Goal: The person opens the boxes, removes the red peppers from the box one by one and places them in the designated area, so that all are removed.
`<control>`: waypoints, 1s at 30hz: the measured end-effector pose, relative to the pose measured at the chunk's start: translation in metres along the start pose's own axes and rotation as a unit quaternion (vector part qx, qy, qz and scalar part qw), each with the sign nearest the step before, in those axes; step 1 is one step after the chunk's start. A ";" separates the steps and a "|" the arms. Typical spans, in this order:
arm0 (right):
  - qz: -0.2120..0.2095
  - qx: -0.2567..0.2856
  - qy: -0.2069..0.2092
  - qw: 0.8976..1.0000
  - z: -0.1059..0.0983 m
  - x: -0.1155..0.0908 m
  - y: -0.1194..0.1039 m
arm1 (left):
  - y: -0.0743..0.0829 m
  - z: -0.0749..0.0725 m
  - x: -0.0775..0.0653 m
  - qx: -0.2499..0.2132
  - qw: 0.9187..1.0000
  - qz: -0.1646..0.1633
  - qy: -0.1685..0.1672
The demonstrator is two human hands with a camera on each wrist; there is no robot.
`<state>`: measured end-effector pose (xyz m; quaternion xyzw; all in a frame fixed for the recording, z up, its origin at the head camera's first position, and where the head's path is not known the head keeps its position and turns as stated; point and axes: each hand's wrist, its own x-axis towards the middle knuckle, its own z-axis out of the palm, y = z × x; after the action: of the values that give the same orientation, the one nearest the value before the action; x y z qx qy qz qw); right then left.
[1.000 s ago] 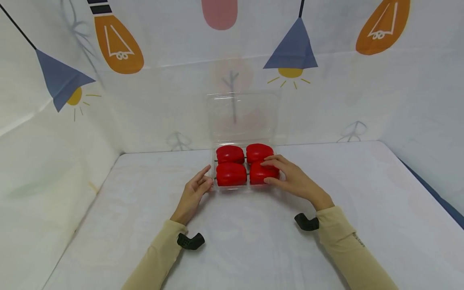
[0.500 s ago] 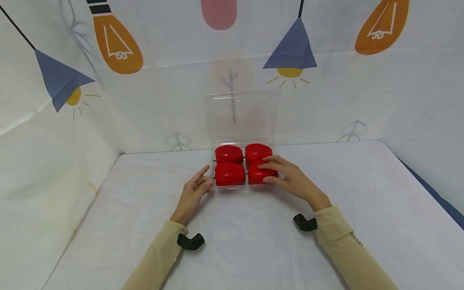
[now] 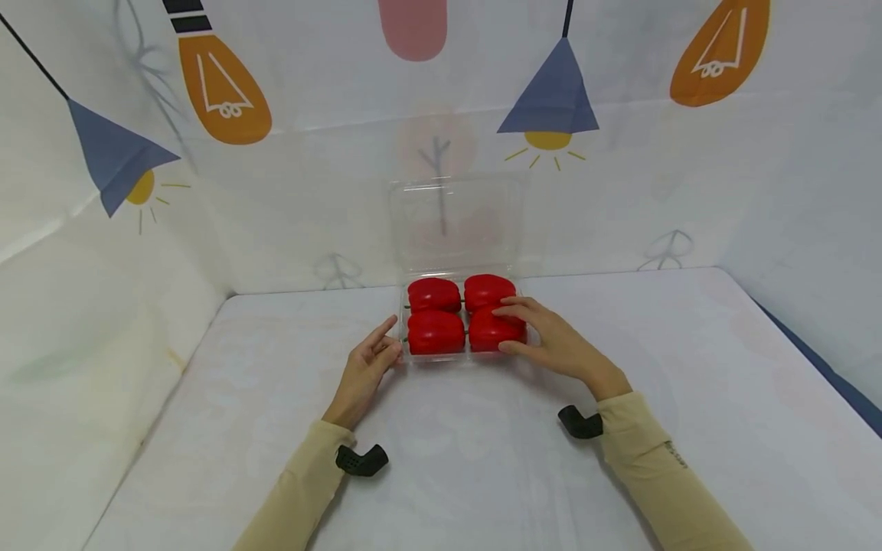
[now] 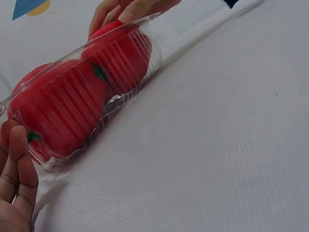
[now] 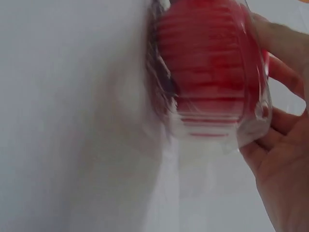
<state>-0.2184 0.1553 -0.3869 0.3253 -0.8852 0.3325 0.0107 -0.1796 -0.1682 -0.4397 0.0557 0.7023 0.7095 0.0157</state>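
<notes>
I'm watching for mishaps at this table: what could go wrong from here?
The lid stands open behind the peppers and might swing down onto the right hand. The front right pepper, in that hand's fingers, looks smooth and could slip. The left hand is only at the left side of the box, so the box might shift.

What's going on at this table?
A person is handling red bell peppers, by the look of them, in a clear plastic box. The right hand has its fingers and thumb around the front-right pepper, while the left hand is at the box's left side. Four peppers sit inside, two rows of two. The clear lid stands open at the back, and the box is on a white-covered table.
</notes>
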 end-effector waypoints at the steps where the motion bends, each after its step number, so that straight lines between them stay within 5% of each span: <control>1: 0.005 0.004 -0.005 1.000 -0.001 -0.001 0.000 | 0.000 0.000 0.000 -0.002 1.000 -0.001 -0.001; 17: -0.032 -0.011 0.011 0.999 0.001 -0.001 0.002 | 0.001 0.000 -0.001 -0.001 1.000 0.001 -0.006; 30: -0.014 0.009 0.033 0.999 0.002 0.000 -0.001 | 0.003 0.001 -0.002 0.002 1.000 -0.006 -0.004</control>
<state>-0.2170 0.1536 -0.3876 0.3262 -0.8767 0.3510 0.0418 -0.1774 -0.1673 -0.4373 0.0546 0.7039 0.7078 0.0227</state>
